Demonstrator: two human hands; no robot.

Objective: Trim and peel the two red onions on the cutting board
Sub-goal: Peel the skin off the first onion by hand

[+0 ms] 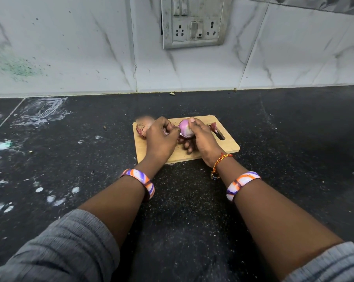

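Observation:
A wooden cutting board (225, 146) lies on the black counter. My right hand (202, 141) grips a partly peeled red onion (185, 129), pale purple and white, held just above the board. My left hand (162, 139) has curled fingers pinching at the onion's left side, where a bit of skin shows. A second red onion (144, 126), still in its brown skin, sits at the board's far left corner, partly hidden behind my left hand. A scrap of purple peel (213, 126) lies near the board's handle slot. No knife is clearly visible.
The black speckled counter (192, 200) has white smears and crumbs on its left side (1, 144). A marble-tiled wall with a switch and socket plate (193, 21) stands behind the board.

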